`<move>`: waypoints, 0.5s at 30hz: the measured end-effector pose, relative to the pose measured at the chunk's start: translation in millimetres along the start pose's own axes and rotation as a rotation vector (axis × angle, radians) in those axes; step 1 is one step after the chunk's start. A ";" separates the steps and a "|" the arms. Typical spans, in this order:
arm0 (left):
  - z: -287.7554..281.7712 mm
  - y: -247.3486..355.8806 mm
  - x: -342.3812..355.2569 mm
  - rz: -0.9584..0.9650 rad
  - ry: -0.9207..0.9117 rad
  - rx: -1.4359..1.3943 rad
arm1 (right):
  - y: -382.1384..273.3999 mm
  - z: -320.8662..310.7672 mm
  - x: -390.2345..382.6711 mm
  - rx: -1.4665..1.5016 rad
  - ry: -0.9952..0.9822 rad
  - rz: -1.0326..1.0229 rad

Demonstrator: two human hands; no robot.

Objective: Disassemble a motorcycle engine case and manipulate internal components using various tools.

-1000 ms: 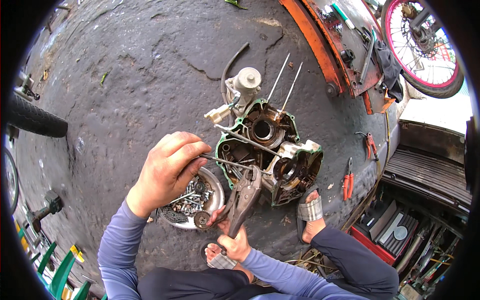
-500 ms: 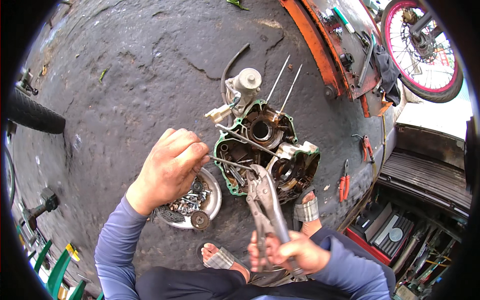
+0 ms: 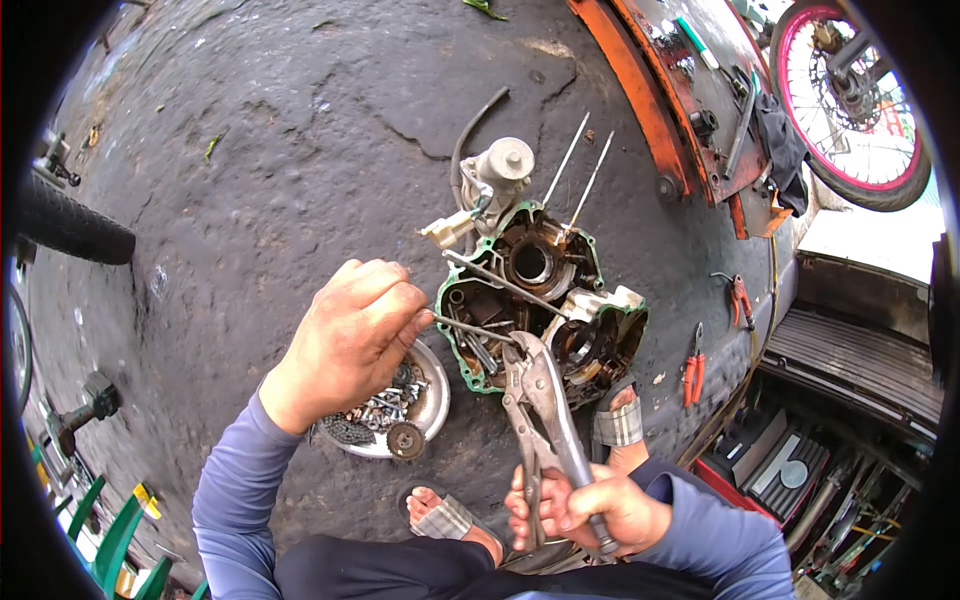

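Observation:
An opened engine case (image 3: pixel 535 300) with a green gasket rim lies on the dark ground, long studs sticking out of it. My left hand (image 3: pixel 350 335) pinches a thin metal rod (image 3: pixel 470 328) that reaches across the case. My right hand (image 3: pixel 580 510) grips the handles of steel locking pliers (image 3: pixel 535 395), whose jaws sit at the rod's end over the case. A round metal bowl (image 3: pixel 430 405) of bolts, a chain and a small gear sits just under my left hand.
Two red-handled pliers (image 3: pixel 692 355) lie right of the case. An orange metal frame (image 3: pixel 665 100) and a pink-rimmed wheel (image 3: pixel 850 100) are at the upper right, a black tyre (image 3: pixel 70 225) at the left. My sandalled feet (image 3: pixel 445 515) flank the pliers.
My right hand has swung from the lower middle to the right, turning the pliers' handles toward me. My left hand has stayed over the bowl, holding the rod.

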State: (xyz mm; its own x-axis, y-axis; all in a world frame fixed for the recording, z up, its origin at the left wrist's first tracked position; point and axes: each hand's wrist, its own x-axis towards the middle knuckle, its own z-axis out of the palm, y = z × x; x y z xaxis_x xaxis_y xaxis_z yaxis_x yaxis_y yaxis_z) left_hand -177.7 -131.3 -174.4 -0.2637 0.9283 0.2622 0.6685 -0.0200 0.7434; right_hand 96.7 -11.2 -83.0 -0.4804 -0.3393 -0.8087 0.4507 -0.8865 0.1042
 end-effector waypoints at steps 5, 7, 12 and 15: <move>-0.2 8.6 7.5 -0.044 0.015 -0.047 | 79.4 -10.6 80.4 -0.014 -0.028 -0.447; 2.8 8.5 6.7 -0.054 0.019 -0.049 | 83.6 -15.5 90.6 -0.003 -0.027 -0.458; 0.1 8.3 2.6 -0.111 -0.026 -0.035 | 19.4 -6.8 13.9 0.111 -0.048 -0.099; -0.9 10.2 5.3 -0.179 -0.040 -0.055 | 15.5 2.0 8.1 0.075 -0.017 -0.056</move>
State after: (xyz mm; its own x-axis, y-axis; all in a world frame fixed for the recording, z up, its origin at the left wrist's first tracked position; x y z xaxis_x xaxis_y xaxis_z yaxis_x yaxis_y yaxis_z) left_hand -172.9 -126.9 -164.9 -0.3464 0.9329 0.0982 0.5742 0.1281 0.8086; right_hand 98.3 -28.4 -86.8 -0.5164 -0.2935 -0.8045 0.3652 -0.9252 0.1031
